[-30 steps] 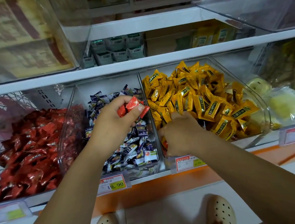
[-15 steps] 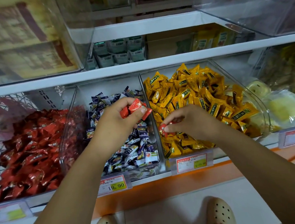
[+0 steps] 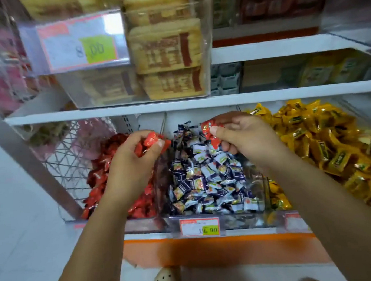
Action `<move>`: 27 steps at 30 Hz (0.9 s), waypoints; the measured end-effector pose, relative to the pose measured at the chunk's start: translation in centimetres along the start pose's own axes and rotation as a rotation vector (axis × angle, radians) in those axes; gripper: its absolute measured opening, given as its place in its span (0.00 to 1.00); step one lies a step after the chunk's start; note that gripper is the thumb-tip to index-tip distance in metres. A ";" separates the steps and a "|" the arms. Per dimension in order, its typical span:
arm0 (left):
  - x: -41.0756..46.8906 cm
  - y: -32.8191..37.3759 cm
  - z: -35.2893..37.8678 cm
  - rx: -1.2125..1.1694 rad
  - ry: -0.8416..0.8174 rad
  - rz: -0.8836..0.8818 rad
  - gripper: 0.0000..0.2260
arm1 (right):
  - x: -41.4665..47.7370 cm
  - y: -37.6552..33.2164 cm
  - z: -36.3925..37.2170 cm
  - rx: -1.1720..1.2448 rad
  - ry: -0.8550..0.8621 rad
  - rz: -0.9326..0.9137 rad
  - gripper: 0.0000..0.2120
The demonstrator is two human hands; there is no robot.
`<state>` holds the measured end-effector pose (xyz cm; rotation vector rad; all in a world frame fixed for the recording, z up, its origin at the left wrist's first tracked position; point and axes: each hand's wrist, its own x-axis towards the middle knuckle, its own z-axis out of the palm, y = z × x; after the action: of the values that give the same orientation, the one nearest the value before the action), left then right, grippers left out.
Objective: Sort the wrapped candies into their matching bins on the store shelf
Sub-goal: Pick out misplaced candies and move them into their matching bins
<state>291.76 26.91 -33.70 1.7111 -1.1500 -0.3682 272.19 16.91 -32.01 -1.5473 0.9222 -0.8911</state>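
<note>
Wrapped candies in red: some (image 3: 150, 141), perhaps 2 or more, pinched between thumb and curled fingers of the left hand (image 3: 133, 164), above the red pile (image 3: 98, 176); 1 more (image 3: 210, 131) pinched in the right hand (image 3: 249, 139), over the blue-and-white candies (image 3: 205, 178). Yellow candies (image 3: 325, 147) to the right. 3 clear bins (image 3: 237, 221) side by side, price tag (image 3: 200, 227) in front, orange strip (image 3: 211, 249) beneath. White shelf board (image 3: 133, 109) above, bearing a clear box of tan packets (image 3: 169, 59). Pale floor (image 3: 20, 220) at left.
</note>
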 end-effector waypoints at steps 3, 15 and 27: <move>0.6 -3.5 -4.3 0.161 0.140 -0.058 0.06 | 1.1 -0.1 4.9 0.009 -0.087 -0.022 0.03; 4.1 -7.8 -5.6 0.124 0.028 -0.083 0.21 | 4.8 1.7 14.0 -0.178 -0.151 -0.020 0.21; 0.0 0.6 1.3 0.160 -0.205 0.209 0.18 | -1.2 -2.3 -3.0 -0.420 -0.025 0.070 0.12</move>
<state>290.56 26.14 -33.75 1.6990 -1.5289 -0.3342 269.22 17.04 -29.44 -1.8616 1.1917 -0.6523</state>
